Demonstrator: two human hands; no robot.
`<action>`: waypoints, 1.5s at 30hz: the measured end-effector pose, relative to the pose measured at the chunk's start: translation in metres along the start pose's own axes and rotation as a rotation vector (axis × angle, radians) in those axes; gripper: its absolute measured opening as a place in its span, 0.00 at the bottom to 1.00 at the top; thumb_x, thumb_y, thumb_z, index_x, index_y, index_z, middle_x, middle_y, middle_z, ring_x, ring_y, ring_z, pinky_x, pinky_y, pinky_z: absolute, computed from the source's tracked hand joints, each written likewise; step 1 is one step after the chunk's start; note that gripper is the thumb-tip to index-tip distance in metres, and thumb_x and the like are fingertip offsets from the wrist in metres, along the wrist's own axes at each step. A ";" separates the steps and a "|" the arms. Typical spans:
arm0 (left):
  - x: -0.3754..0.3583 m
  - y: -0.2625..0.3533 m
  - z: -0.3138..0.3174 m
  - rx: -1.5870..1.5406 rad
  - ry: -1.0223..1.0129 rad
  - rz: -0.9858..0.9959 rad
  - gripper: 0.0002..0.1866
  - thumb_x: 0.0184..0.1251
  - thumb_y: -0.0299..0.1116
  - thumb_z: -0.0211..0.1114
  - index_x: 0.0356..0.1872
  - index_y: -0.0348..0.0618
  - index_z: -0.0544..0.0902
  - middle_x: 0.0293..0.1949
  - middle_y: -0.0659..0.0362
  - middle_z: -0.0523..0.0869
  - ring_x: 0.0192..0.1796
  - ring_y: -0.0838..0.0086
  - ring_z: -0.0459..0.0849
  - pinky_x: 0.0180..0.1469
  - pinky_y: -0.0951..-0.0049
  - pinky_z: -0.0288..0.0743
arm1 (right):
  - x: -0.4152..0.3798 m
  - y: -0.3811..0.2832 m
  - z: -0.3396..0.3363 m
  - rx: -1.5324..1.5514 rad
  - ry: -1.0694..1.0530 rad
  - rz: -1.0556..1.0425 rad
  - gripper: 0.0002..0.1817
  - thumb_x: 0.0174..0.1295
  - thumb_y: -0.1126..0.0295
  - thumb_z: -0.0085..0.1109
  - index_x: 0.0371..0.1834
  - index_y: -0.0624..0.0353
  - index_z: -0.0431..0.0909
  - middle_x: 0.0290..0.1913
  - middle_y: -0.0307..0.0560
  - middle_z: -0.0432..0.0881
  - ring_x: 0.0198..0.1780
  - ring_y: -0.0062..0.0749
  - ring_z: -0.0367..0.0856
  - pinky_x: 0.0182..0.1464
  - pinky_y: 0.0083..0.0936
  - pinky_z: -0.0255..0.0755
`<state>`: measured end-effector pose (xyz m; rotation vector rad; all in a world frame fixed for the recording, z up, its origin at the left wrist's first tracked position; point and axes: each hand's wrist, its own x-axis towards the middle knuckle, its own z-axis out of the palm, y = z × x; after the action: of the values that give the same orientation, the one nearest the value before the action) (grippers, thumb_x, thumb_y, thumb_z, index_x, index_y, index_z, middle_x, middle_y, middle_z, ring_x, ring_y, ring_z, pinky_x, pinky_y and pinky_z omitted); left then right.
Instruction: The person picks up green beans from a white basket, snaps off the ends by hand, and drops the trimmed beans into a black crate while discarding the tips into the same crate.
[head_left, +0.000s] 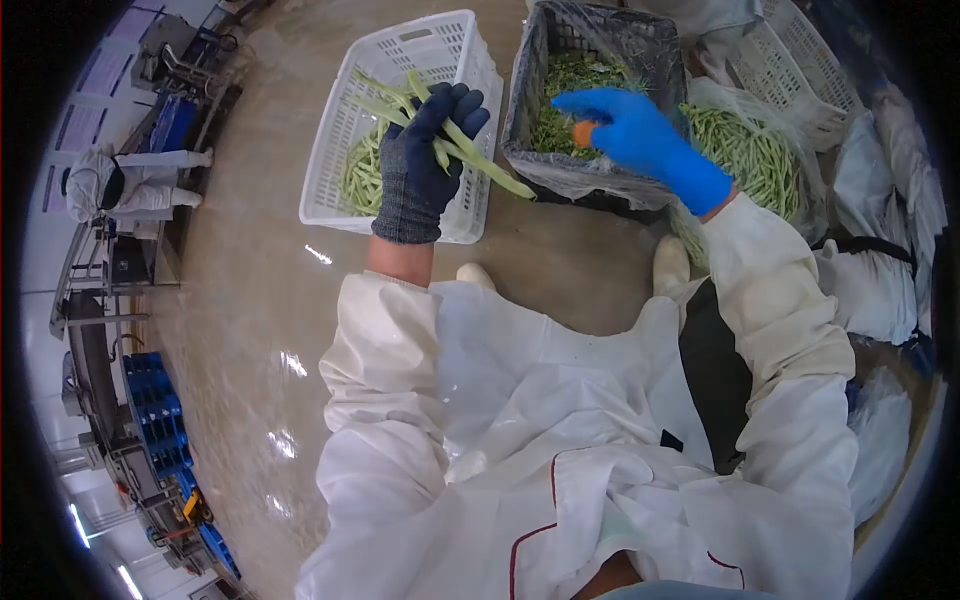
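My left hand (425, 160), in a dark knit glove, grips a bundle of long green beans (480, 160) over the white slatted basket (390, 60), which holds more beans. My right hand (640, 135), in a blue rubber glove, reaches over the dark crate (600, 40) lined with plastic and filled with green trimmings. Something small and orange (583, 131) is pinched in its fingers; I cannot tell what it is. A heap of green beans (755, 150) lies in a plastic-lined container to the right of that hand.
Wet tan floor (260, 300) spreads to the left. Another white basket (800, 70) sits at the far right. A person in white work clothes (130, 185) stands at the far left by machinery. Blue crates (155, 410) stack at lower left. My white boots (670, 265) show below the crates.
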<state>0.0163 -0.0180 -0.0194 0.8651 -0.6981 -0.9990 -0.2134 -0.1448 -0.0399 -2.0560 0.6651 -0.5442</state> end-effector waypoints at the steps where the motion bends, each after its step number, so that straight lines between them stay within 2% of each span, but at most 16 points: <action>1: -0.001 -0.001 -0.001 -0.016 0.021 0.008 0.17 0.68 0.26 0.59 0.54 0.25 0.72 0.48 0.43 0.82 0.52 0.55 0.84 0.56 0.58 0.82 | -0.001 -0.003 0.006 0.037 -0.046 -0.039 0.21 0.57 0.75 0.54 0.55 0.56 0.81 0.49 0.50 0.84 0.51 0.31 0.81 0.57 0.30 0.72; 3: 0.001 -0.003 -0.003 -0.056 0.050 0.027 0.18 0.68 0.26 0.59 0.54 0.25 0.72 0.48 0.43 0.81 0.52 0.54 0.84 0.55 0.58 0.83 | -0.004 -0.002 0.021 0.111 -0.134 -0.119 0.19 0.56 0.70 0.56 0.52 0.53 0.83 0.43 0.54 0.86 0.42 0.35 0.85 0.50 0.31 0.76; 7: 0.008 0.002 -0.008 -0.270 0.168 -0.093 0.18 0.67 0.26 0.60 0.53 0.25 0.71 0.48 0.43 0.81 0.54 0.55 0.83 0.55 0.57 0.83 | -0.009 -0.002 0.041 0.080 -0.292 -0.066 0.19 0.57 0.66 0.56 0.52 0.56 0.83 0.37 0.49 0.87 0.37 0.31 0.85 0.45 0.29 0.77; 10: 0.010 0.002 -0.009 -0.226 0.185 -0.083 0.16 0.70 0.27 0.57 0.54 0.28 0.74 0.51 0.43 0.81 0.55 0.57 0.81 0.62 0.62 0.76 | -0.011 -0.013 0.039 0.139 -0.365 -0.069 0.17 0.58 0.66 0.56 0.50 0.56 0.84 0.34 0.48 0.86 0.35 0.29 0.84 0.42 0.29 0.77; 13: 0.007 0.004 -0.004 -0.194 0.230 -0.017 0.15 0.69 0.27 0.59 0.52 0.28 0.76 0.48 0.44 0.83 0.48 0.59 0.85 0.54 0.63 0.81 | -0.015 -0.021 0.041 0.190 -0.311 -0.029 0.14 0.58 0.68 0.54 0.44 0.59 0.84 0.33 0.52 0.86 0.33 0.36 0.84 0.39 0.33 0.76; 16: 0.001 0.008 0.004 0.143 0.273 0.011 0.13 0.69 0.28 0.60 0.49 0.29 0.79 0.41 0.47 0.85 0.39 0.62 0.87 0.44 0.66 0.84 | -0.018 -0.029 0.044 -0.088 -0.207 -0.269 0.10 0.56 0.69 0.55 0.35 0.61 0.84 0.31 0.56 0.84 0.32 0.46 0.83 0.37 0.39 0.76; 19: -0.004 0.006 0.015 0.360 0.265 0.059 0.13 0.67 0.28 0.62 0.48 0.29 0.80 0.36 0.49 0.87 0.32 0.66 0.87 0.37 0.70 0.83 | -0.027 -0.049 0.044 -0.456 -0.426 -0.340 0.09 0.59 0.71 0.56 0.41 0.59 0.82 0.35 0.53 0.81 0.38 0.49 0.80 0.43 0.40 0.73; 22: -0.009 0.008 0.020 0.384 0.146 -0.064 0.15 0.66 0.27 0.63 0.50 0.29 0.80 0.37 0.48 0.87 0.33 0.68 0.87 0.37 0.71 0.83 | -0.027 -0.040 0.052 -0.501 -0.354 -0.571 0.11 0.58 0.70 0.57 0.44 0.56 0.81 0.36 0.52 0.81 0.40 0.52 0.79 0.43 0.44 0.72; 25: -0.015 0.013 0.016 0.538 -0.058 -0.217 0.16 0.62 0.25 0.65 0.50 0.29 0.80 0.40 0.49 0.88 0.33 0.70 0.87 0.36 0.72 0.83 | -0.006 -0.020 0.027 -0.428 0.148 -0.438 0.09 0.56 0.69 0.57 0.38 0.59 0.81 0.39 0.56 0.83 0.41 0.54 0.81 0.42 0.44 0.75; 27: -0.017 0.009 0.008 0.625 -0.091 -0.230 0.15 0.61 0.26 0.67 0.48 0.31 0.82 0.37 0.53 0.88 0.34 0.73 0.86 0.35 0.75 0.81 | 0.002 -0.007 0.002 -0.303 0.464 -0.410 0.11 0.60 0.69 0.56 0.44 0.60 0.82 0.42 0.57 0.83 0.44 0.54 0.82 0.45 0.43 0.75; 30: -0.004 0.034 -0.013 0.884 0.087 -0.125 0.15 0.61 0.27 0.68 0.49 0.33 0.82 0.36 0.56 0.89 0.34 0.75 0.86 0.35 0.74 0.79 | 0.007 0.015 -0.020 -0.248 0.533 -0.267 0.14 0.62 0.67 0.57 0.48 0.59 0.81 0.44 0.58 0.83 0.44 0.54 0.81 0.48 0.44 0.75; 34: 0.017 0.059 -0.078 1.722 0.542 0.356 0.18 0.64 0.35 0.63 0.52 0.37 0.79 0.38 0.43 0.86 0.38 0.53 0.86 0.42 0.57 0.77 | 0.007 0.031 -0.017 -0.484 0.495 -0.191 0.14 0.61 0.67 0.58 0.47 0.62 0.82 0.43 0.58 0.83 0.45 0.56 0.81 0.50 0.44 0.75; 35: 0.021 0.062 -0.090 1.772 0.567 0.203 0.19 0.64 0.34 0.61 0.55 0.40 0.78 0.42 0.42 0.85 0.46 0.46 0.83 0.46 0.55 0.76 | 0.009 0.042 -0.013 -0.627 0.523 -0.199 0.15 0.60 0.67 0.59 0.47 0.62 0.82 0.44 0.57 0.83 0.46 0.56 0.81 0.51 0.44 0.75; 39: 0.031 0.035 -0.114 1.778 0.513 0.191 0.22 0.62 0.36 0.61 0.56 0.36 0.76 0.47 0.39 0.83 0.50 0.46 0.81 0.52 0.53 0.74 | 0.006 0.046 -0.007 -0.942 0.510 -0.052 0.19 0.56 0.69 0.62 0.51 0.64 0.79 0.49 0.55 0.81 0.51 0.53 0.78 0.54 0.44 0.74; 42: 0.033 0.027 -0.119 1.770 0.490 0.144 0.23 0.61 0.35 0.62 0.56 0.33 0.76 0.47 0.38 0.83 0.52 0.44 0.80 0.54 0.52 0.72 | 0.015 0.038 -0.021 -1.009 0.164 0.154 0.21 0.54 0.71 0.63 0.53 0.61 0.78 0.52 0.54 0.80 0.51 0.52 0.78 0.55 0.44 0.73; 45: 0.039 0.015 -0.132 1.315 0.339 -0.052 0.20 0.62 0.32 0.65 0.53 0.33 0.80 0.37 0.45 0.87 0.37 0.60 0.88 0.37 0.62 0.79 | 0.009 0.038 -0.020 -0.959 0.347 -0.190 0.20 0.54 0.73 0.61 0.52 0.58 0.79 0.49 0.54 0.81 0.49 0.52 0.80 0.53 0.44 0.74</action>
<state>0.1466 -0.0114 -0.0668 2.1316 -1.0229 -0.2984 -0.2280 -0.1804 -0.0612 -2.9731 1.0822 -0.8008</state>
